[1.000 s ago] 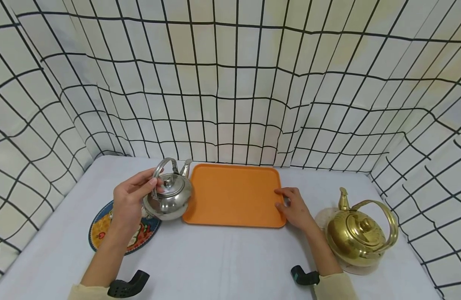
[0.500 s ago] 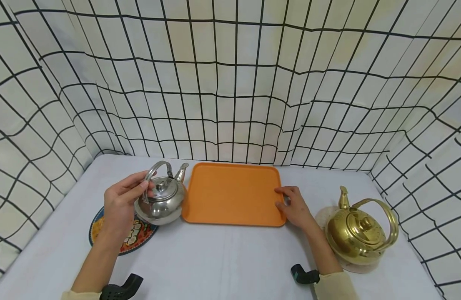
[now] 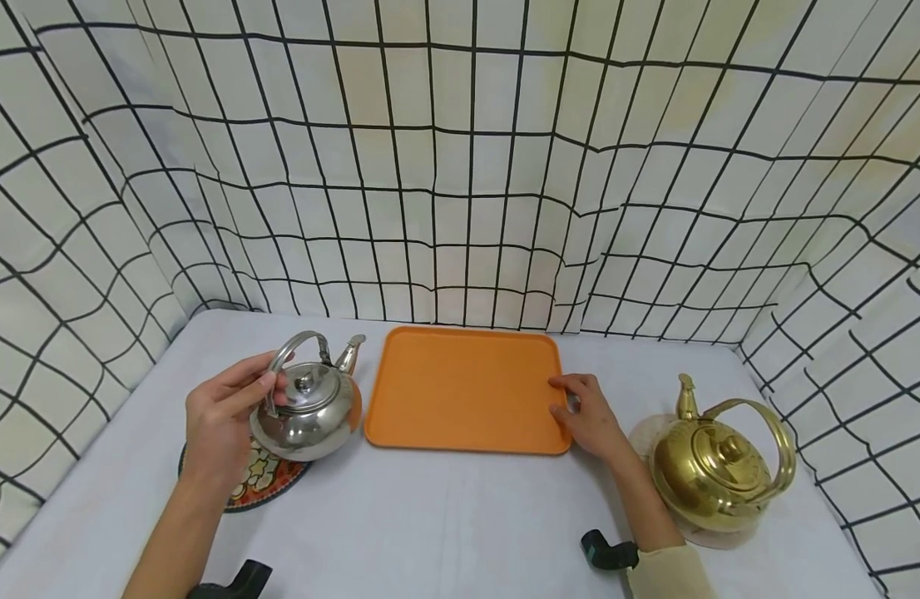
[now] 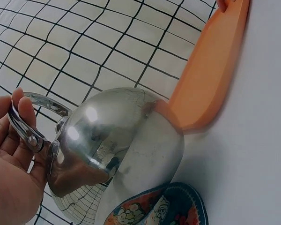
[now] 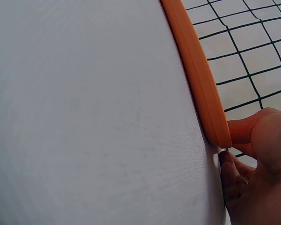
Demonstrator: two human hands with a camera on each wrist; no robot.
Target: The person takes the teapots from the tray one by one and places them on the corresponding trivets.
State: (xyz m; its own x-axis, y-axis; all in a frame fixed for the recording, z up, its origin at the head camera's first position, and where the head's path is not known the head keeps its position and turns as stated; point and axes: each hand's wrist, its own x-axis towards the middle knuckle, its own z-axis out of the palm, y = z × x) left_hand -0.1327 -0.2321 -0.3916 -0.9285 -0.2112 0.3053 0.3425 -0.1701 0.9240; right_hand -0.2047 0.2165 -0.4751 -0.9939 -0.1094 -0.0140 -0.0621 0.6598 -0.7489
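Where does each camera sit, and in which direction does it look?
Head: worn on the head, looking forward and down at the table; shows both forearms, the left hand gripping the silver kettle by its handle, the right hand at the orange tray, and a brass kettle.
Left wrist: beside the palm, looking along the table past the kettle and a patterned coaster.
Right wrist: low by the table, looking along the tray's edge; fingers show.
All three views share the tray.

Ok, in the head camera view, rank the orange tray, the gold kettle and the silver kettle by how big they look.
1. Orange tray, clearly largest.
2. Gold kettle.
3. Silver kettle, held by the left hand; it looks only slightly smaller than the gold one, which sits nearer the camera, so that ranking is unsure.
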